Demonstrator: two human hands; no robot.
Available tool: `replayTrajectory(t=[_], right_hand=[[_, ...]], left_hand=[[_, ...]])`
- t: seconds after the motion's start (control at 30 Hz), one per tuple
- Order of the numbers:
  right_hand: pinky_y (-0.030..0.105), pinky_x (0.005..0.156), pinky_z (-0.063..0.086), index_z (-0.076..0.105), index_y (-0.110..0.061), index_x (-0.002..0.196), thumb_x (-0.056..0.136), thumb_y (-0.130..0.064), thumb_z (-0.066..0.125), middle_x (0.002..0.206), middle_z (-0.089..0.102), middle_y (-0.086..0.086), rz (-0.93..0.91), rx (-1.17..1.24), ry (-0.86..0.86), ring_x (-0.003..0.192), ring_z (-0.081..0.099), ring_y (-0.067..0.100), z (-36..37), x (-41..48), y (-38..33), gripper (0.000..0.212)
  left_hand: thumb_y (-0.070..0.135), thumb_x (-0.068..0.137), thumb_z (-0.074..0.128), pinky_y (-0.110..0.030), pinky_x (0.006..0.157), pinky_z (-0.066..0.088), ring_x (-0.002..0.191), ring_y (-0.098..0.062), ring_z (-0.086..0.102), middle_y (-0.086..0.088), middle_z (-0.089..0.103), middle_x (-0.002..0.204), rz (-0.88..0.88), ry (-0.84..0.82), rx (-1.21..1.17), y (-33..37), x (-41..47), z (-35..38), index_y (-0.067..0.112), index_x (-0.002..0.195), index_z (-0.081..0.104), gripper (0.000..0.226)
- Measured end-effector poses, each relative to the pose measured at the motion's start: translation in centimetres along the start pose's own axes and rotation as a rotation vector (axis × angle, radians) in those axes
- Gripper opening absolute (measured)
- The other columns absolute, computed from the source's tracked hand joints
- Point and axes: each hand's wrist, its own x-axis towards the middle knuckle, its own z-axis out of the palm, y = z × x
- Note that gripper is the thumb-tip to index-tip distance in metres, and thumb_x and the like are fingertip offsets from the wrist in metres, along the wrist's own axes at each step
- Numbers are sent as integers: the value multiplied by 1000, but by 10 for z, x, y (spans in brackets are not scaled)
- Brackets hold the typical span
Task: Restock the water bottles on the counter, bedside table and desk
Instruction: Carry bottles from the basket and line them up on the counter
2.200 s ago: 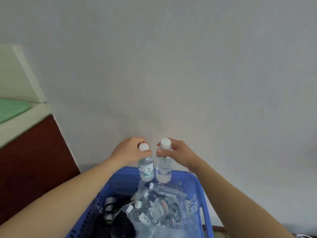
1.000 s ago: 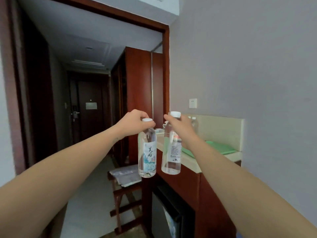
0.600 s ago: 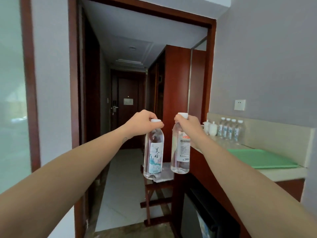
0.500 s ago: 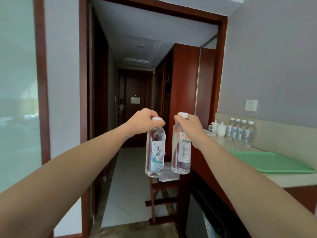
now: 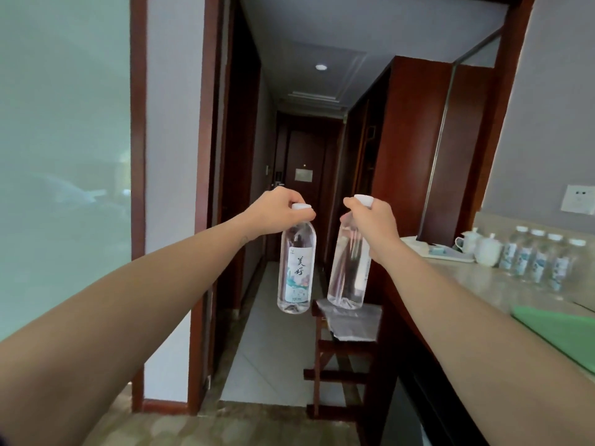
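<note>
My left hand grips a clear water bottle by its white cap, and the bottle hangs upright in the air. My right hand grips a second water bottle at the neck; it tilts slightly and its label faces away. Both bottles hang in front of the hallway opening, left of the stone counter. At the back of the counter stands a row of several water bottles.
White teacups and a pot sit on a tray by the bottles. A green mat lies on the counter's near end. A wooden luggage rack stands below the bottles. A frosted glass wall is on the left.
I lifted both bottles out of the blue basket and turned left toward the hallway. The counter slid to the right of view and the two bottles moved slightly apart.
</note>
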Motion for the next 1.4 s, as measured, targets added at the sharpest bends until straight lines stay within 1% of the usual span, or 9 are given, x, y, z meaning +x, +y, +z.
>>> replayTrajectory(t=[0.13, 0.23, 0.37, 0.47, 0.57, 0.9, 1.17, 1.27, 1.4], right_hand=[[27, 65, 42, 70, -20, 83, 85, -31, 55, 73, 69, 2, -33, 5, -79, 76, 62, 13, 2, 40, 17, 18], [28, 63, 44, 61, -16, 58, 80, -34, 50, 63, 66, 5, -19, -18, -148, 69, 64, 16, -1, 76, 33, 30], [37, 77, 56, 62, -2, 100, 85, -31, 50, 90, 62, 11, 28, 17, -254, 94, 65, 27, -5, 126, 58, 34], [40, 86, 54, 68, -3, 88, 90, -33, 54, 80, 66, 8, -46, -46, -264, 88, 65, 25, -12, 157, 85, 33], [31, 64, 47, 65, -3, 78, 89, -38, 64, 68, 64, 5, -105, -49, -263, 70, 58, 20, -22, 179, 105, 37], [28, 66, 44, 59, -18, 91, 85, -51, 64, 85, 61, -3, -183, -211, -26, 83, 58, 16, -28, 227, 151, 34], [53, 80, 57, 53, -21, 89, 87, -39, 67, 91, 71, 13, -91, -77, -70, 91, 68, 28, -5, 264, 181, 22], [42, 66, 59, 53, -19, 89, 88, -33, 67, 76, 74, 7, -73, -27, -26, 70, 67, 15, 2, 273, 190, 20], [24, 44, 44, 50, -18, 85, 90, -28, 66, 68, 72, 4, -67, -136, 73, 51, 59, 5, 8, 282, 196, 19]], left_hand=[[40, 83, 66, -22, 65, 47, 79, -8, 66, 6, 67, 80, -12, 26, 28, -7, 32, 17, 28, 76, 66, 14], [38, 84, 66, -23, 67, 50, 79, -10, 67, 3, 69, 80, -35, 47, 30, -11, 63, 33, 25, 77, 66, 15], [37, 85, 66, -21, 63, 48, 75, -11, 68, -1, 71, 79, -56, 71, 28, -18, 100, 61, 21, 77, 67, 18], [37, 84, 67, -21, 63, 47, 76, -10, 68, -1, 71, 80, -60, 77, 31, -24, 126, 84, 22, 78, 67, 16], [38, 83, 67, -19, 61, 43, 72, -7, 64, 3, 68, 76, -66, 72, 41, -29, 151, 108, 25, 77, 67, 15], [41, 82, 67, -24, 68, 49, 80, -9, 66, 4, 71, 80, -46, -52, 9, -64, 214, 165, 27, 77, 69, 14], [42, 84, 68, -22, 63, 45, 69, -3, 62, 12, 65, 66, 118, -173, -52, -102, 280, 189, 27, 79, 70, 16], [40, 84, 69, -28, 71, 53, 78, -11, 68, 4, 71, 77, 180, -244, -87, -116, 305, 197, 24, 81, 70, 16], [41, 83, 71, -26, 71, 53, 77, -8, 69, 4, 72, 77, 248, -320, -113, -129, 339, 210, 23, 81, 70, 18]])
